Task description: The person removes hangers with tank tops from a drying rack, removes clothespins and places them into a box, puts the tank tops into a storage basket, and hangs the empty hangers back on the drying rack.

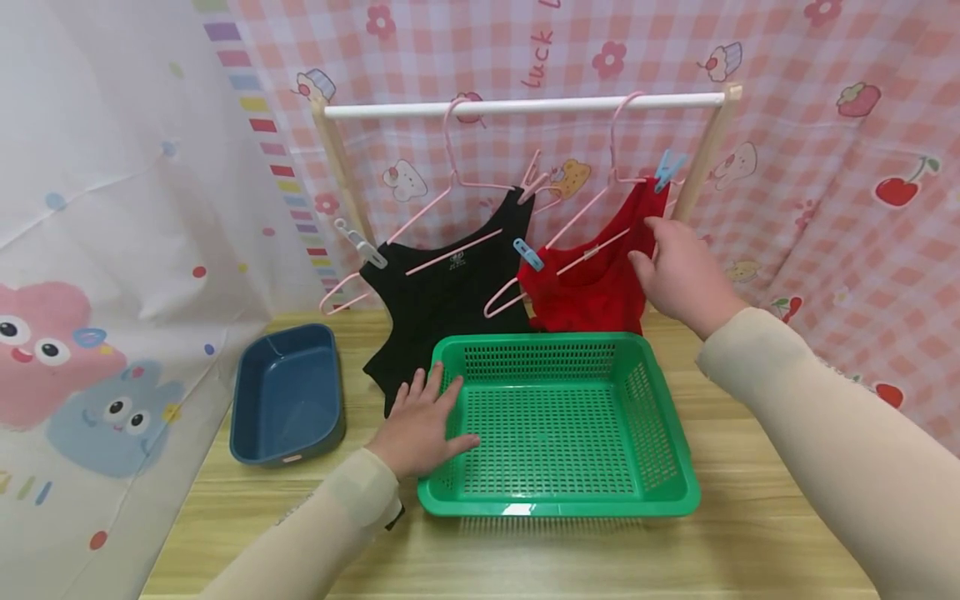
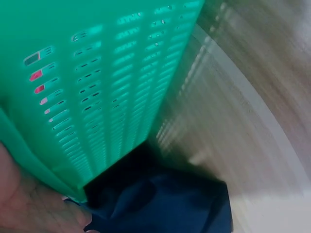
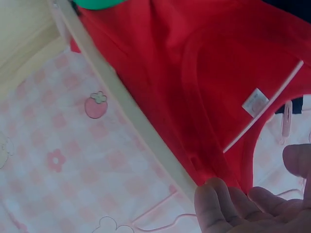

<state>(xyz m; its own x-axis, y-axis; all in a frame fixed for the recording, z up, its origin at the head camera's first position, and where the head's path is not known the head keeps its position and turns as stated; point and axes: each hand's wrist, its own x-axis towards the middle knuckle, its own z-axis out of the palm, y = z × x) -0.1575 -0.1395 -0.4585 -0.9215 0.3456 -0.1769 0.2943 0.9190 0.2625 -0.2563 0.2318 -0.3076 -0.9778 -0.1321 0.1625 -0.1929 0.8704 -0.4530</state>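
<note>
My left hand (image 1: 422, 423) rests with spread fingers on the left rim of a green perforated basket (image 1: 558, 508); the left wrist view shows the fingers at the rim's edge. Up at the right, my right hand (image 1: 686, 271) is at the shoulder strap of a red tank top (image 1: 600, 287), thumb apart from the fingers. In the right wrist view its fingertips (image 3: 214, 194) meet the red cloth. The red top hangs on a pink hanger (image 1: 615, 150), held by a blue clothespin (image 1: 528, 253) and another light-blue clothespin (image 1: 666, 171). The basket hides its hem.
A black tank top (image 1: 465, 292) hangs on another pink hanger (image 1: 450, 142), with a grey clothespin (image 1: 367, 250) and a pink one (image 1: 531, 179). Both hangers hook over a white rail (image 1: 525, 107) on wooden posts. A dark blue bin (image 1: 288, 400) stands at the left on the wooden table (image 1: 750, 500).
</note>
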